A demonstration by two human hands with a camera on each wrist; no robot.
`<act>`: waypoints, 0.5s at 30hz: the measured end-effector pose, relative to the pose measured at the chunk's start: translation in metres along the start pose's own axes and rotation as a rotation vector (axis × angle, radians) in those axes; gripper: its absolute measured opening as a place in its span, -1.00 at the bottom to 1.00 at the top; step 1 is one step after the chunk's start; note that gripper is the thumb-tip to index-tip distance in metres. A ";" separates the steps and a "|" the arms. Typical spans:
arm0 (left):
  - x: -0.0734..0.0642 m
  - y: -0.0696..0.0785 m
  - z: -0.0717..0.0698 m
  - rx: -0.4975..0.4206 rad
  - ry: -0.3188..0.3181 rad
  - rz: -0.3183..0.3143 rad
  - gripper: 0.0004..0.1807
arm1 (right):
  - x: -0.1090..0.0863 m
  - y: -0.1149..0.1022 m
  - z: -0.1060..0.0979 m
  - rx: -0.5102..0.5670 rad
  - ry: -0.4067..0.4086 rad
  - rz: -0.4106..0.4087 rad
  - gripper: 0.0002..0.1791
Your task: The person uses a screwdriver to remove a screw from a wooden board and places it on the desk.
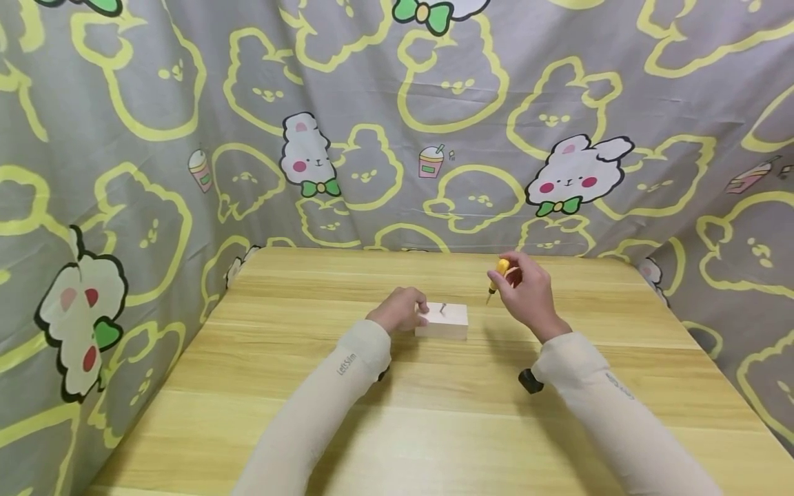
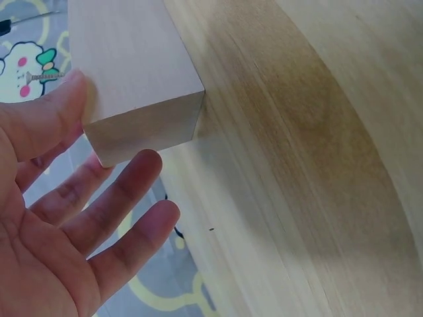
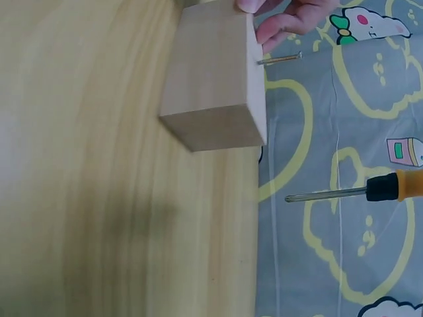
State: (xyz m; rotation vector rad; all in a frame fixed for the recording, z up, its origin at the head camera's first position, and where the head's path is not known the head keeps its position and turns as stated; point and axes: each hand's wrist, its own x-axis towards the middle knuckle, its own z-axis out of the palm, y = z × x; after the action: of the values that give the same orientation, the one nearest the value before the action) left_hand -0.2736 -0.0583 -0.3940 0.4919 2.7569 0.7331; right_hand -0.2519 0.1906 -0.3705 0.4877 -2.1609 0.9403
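A pale rectangular wooden block (image 1: 442, 331) lies on the table, its left end pinched by my left hand (image 1: 400, 310). In the left wrist view the thumb is at one edge of the block (image 2: 132, 53), while the other fingers spread loosely past its end face. A screw (image 3: 283, 59) stands partway out of the block's top, its head raised above the wood. To the right of the block, my right hand (image 1: 530, 293) holds a screwdriver (image 1: 503, 266) by its yellow handle. The metal shaft points down, with its tip apart from the screw.
The light wood-grain table (image 1: 446, 427) stretches under both arms. Behind it and along both sides hangs a grey curtain (image 1: 372, 83) with yellow bear outlines and white cartoon rabbits. A small black object (image 1: 530, 381) sits at the right sleeve's cuff.
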 end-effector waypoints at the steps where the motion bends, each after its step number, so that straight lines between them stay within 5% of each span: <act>1: 0.000 0.000 0.000 -0.003 0.000 -0.003 -0.86 | -0.003 0.002 -0.001 -0.003 0.002 0.010 -0.64; 15: 0.001 -0.003 0.002 0.008 -0.009 0.029 -0.81 | -0.035 0.019 -0.006 -0.007 0.028 0.078 -0.74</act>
State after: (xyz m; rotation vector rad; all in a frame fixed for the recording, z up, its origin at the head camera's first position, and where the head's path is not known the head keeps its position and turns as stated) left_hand -0.2743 -0.0596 -0.3971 0.5369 2.7505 0.7251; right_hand -0.2372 0.2094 -0.4028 0.3867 -2.1704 0.9761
